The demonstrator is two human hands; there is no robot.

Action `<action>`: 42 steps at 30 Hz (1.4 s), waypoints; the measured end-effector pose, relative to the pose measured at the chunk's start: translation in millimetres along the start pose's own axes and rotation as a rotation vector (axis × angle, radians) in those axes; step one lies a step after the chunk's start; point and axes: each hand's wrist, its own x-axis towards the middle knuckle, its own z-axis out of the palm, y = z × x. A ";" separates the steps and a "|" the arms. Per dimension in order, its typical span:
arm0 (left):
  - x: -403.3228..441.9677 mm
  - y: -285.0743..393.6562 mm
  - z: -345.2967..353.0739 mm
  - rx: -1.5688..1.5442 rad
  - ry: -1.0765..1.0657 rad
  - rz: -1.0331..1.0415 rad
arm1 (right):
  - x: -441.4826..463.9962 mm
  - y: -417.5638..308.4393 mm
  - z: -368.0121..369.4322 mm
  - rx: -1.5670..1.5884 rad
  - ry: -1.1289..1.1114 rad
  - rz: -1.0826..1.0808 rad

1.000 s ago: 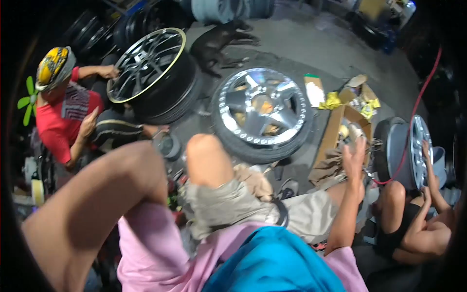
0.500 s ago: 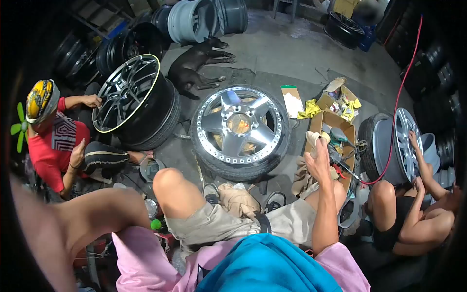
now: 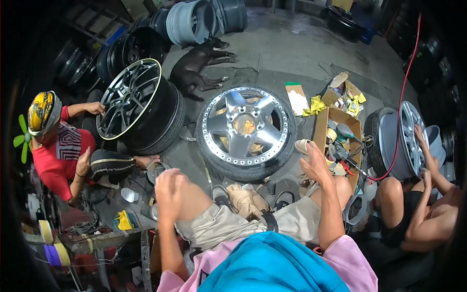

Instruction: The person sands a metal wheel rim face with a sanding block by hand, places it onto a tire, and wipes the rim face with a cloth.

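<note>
My right hand (image 3: pixel 315 164) is closed on a small beige pad (image 3: pixel 302 146) just above my right knee. Over my left knee is my left hand (image 3: pixel 169 191), smeared by motion, and how its fingers lie is unclear. A polished silver wheel rim (image 3: pixel 266 135) with five broad spokes lies face up on the floor in front of me, inside a black tyre (image 3: pixel 243 173). The pad is apart from the rim, near the tyre's right side. A crumpled tan cloth (image 3: pixel 247 200) lies between my shoes.
An open cardboard box (image 3: pixel 319 131) of tools stands right of the wheel, by a red hose (image 3: pixel 404 97). One person (image 3: pixel 61 146) at left and another (image 3: pixel 413 209) at right each touch a wheel. A black dog (image 3: pixel 191 68) lies behind. A cluttered metal rack (image 3: pixel 97 243) is at lower left.
My left arm has swung in from the far left, bringing that hand into view over my left knee. My right hand has lowered slightly, still with the beige pad. The view has shifted a little.
</note>
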 end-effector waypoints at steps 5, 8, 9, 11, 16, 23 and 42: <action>6.7 8.0 20.0 0.092 0.133 0.043 | 11.0 23.7 18.2 -0.072 -0.119 0.033; 14.1 1.2 21.7 0.036 0.124 0.047 | 18.8 35.1 33.1 -0.122 -0.151 0.080; 16.1 4.3 20.3 0.038 0.114 0.073 | 19.8 33.7 34.2 -0.100 -0.183 0.062; 29.9 13.1 18.5 0.002 0.085 0.074 | 25.9 39.0 36.5 -0.083 -0.209 0.049; 101.6 8.0 79.3 -0.328 -0.263 0.026 | 64.6 54.3 47.9 -0.045 -0.204 0.012; 152.4 -62.5 248.4 -0.059 -0.857 -0.342 | 131.2 97.1 112.4 -0.111 -0.236 0.038; 249.7 -28.2 312.2 0.097 -0.535 -0.117 | 37.6 -16.0 230.8 0.296 -0.252 0.344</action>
